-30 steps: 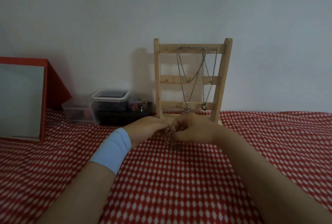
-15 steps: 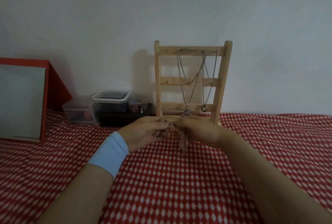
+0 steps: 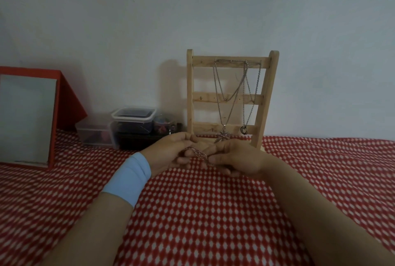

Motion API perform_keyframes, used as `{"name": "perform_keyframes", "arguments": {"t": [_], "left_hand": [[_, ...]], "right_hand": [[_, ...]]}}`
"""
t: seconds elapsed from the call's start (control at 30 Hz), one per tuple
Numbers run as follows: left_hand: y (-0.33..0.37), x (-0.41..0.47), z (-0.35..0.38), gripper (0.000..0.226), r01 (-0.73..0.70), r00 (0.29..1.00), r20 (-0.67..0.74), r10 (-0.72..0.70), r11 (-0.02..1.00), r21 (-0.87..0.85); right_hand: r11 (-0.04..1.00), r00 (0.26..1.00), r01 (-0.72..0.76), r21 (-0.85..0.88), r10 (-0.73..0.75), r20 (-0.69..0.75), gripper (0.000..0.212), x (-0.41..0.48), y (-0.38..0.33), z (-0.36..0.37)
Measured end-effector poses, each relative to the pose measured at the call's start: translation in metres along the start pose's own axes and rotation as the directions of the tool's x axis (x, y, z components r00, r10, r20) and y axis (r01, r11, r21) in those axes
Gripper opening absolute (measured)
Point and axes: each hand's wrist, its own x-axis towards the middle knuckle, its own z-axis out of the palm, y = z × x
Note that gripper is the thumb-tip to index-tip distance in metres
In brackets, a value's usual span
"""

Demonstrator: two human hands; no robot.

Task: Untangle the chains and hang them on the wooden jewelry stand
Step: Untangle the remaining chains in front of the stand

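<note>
Metal chain [image 3: 200, 155], pinched by left hand [image 3: 168, 153] and right hand [image 3: 239, 159] at stand's [image 3: 190, 94] six o'clock, should be eased apart, never tugged.

Dangling chain [image 3: 199, 154] drawn up short between fingers [image 3: 215, 160].

No text, label, brand, number or sign can be read anywhere.

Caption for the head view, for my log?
At a wooden jewelry stand hung with chains, left hand and right hand pinch a tangled chain over red checked cloth.
</note>
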Motion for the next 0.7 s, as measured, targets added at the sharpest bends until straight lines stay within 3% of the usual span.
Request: {"name": "perform_keyframes", "arguments": {"t": [0.13, 0.3, 0.43, 0.53, 0.7], "left_hand": [[-0.005, 0.006, -0.01, 0.022, -0.019, 0.993, -0.108, 0.054, 0.955, 0.296], [-0.006, 0.007, -0.009, 0.023, -0.037, 0.999, 0.03, 0.023, 0.76, 0.649], [-0.009, 0.01, 0.006, 0.019, -0.143, 0.984, 0.015, 0.176, 0.746, 0.651], [-0.012, 0.009, 0.01, 0.014, -0.16, 0.978, -0.022, 0.207, 0.816, 0.555], [-0.017, 0.003, 0.017, 0.017, -0.165, 0.968, -0.075, 0.24, 0.832, 0.53]], "right_hand": [[0.999, 0.996, -0.04, -0.011, 0.039, -0.083, 0.013, 0.002, 0.001, 0.0], [0.999, 0.986, -0.004, -0.032, -0.002, -0.167, 0.029, 0.005, 0.006, 0.001], [0.998, 0.965, 0.053, -0.015, -0.055, -0.256, 0.024, 0.008, 0.005, 0.005], [0.995, 0.938, 0.09, 0.032, -0.074, -0.339, 0.012, 0.011, 0.007, 0.007], [0.99, 0.895, 0.05, -0.135, -0.104, -0.433, 0.013, 0.015, 0.013, 0.012]]}}
